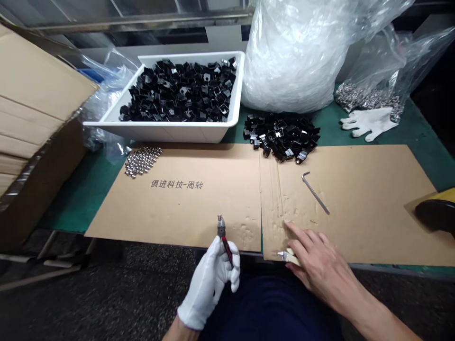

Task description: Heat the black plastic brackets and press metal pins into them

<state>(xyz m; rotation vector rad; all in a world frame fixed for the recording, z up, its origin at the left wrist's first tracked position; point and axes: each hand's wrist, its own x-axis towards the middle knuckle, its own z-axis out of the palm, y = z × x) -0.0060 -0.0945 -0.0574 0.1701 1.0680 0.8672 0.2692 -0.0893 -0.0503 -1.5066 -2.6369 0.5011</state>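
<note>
My left hand (pixel 209 277), in a white glove, is closed round a pair of pliers (pixel 226 248) with red and black handles. The jaws point up and away from me, with a small shiny metal piece (pixel 219 218) at their tip. My bare right hand (pixel 316 255) is low over the near edge of the cardboard. Between its thumb and middle finger is a small cream-handled tool (pixel 290 257) with a metal tip; its exact kind is unclear. The right index finger stretches forward to the cardboard. A hex key (pixel 315 193) lies beyond that hand.
Flattened cardboard (pixel 199 208) covers the green tabletop. Small metal parts (pixel 142 161) lie at its left. Behind are a white tray (pixel 163 131) of black plastic parts, a loose heap of black parts (pixel 282 135), a big plastic bag (pixel 295 57) and a white glove (pixel 371 123). A box (pixel 35 137) stands left.
</note>
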